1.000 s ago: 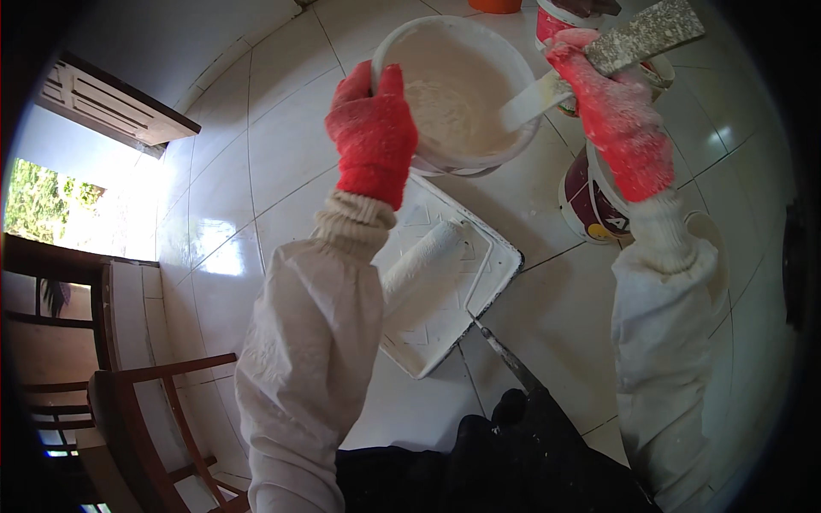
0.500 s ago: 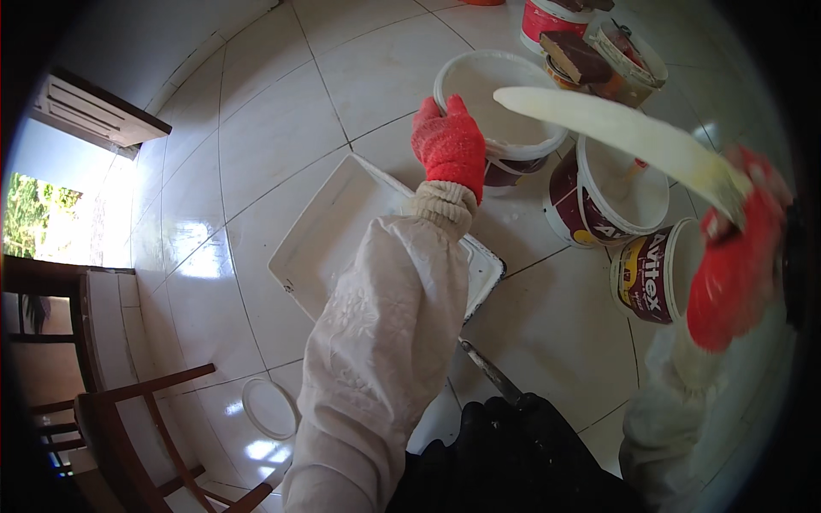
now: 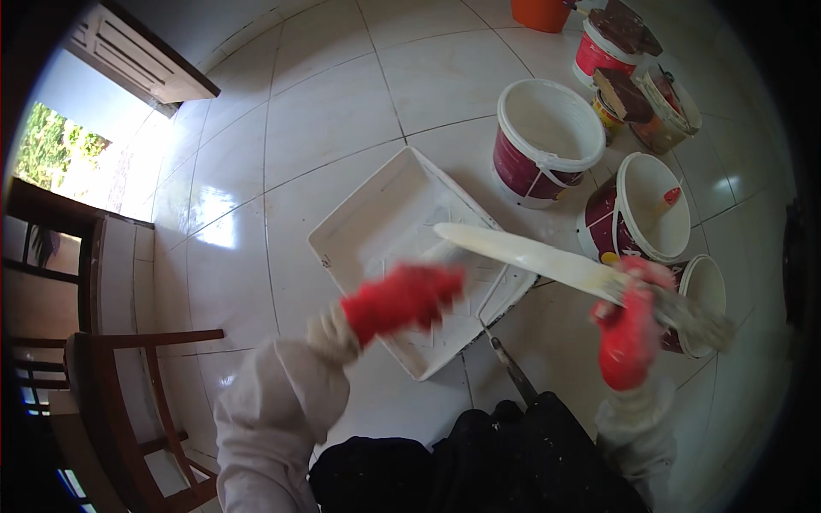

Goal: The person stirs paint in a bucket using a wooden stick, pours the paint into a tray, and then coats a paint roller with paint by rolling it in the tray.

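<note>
Holding a white-coated stick [image 3: 530,255] over the tray [image 3: 368,227] — right hand [image 3: 631,332].

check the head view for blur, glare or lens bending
Head view: the red-gloved left hand is blurred, as is the grey handle end of the long, flat, white-coated paddle; head view: glare whitens glossy white floor tiles near the overexposed doorway; head view: tile lines curve toward the dark rim.

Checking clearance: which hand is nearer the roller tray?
Left. The left hand shows over the left edge of the roller tray; the right hand is off to its right, gripping a paint-coated flat stick.
</note>
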The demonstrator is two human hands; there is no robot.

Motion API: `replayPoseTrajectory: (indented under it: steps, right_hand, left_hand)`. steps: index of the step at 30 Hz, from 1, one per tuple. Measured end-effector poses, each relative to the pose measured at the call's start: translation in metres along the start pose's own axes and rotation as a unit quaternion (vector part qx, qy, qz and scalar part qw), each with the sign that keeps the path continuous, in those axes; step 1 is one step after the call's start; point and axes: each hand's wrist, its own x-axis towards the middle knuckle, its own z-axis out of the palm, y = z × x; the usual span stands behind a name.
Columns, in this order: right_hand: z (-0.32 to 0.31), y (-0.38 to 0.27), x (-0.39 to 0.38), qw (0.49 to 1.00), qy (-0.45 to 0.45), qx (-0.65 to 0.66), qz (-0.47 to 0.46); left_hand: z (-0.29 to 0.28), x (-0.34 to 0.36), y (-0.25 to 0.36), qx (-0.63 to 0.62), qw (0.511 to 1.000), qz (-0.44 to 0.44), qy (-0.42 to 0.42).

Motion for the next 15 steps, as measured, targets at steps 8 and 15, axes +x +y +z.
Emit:
replayPoseTrajectory:
  steps: [8,15]
  right_hand:
    - [0.025,0.067,0.011,0.985,-0.156,0.019,0.068]
    - [0.016,0.005,0.000,0.931,-0.323,-0.044,0.166]
  left_hand:
    - [0.081,-0.033,-0.093,-0.085,0.995,-0.036,-0.025]
    - [0.123,-0.009,-0.108,-0.080,0.990,-0.074,-0.094]
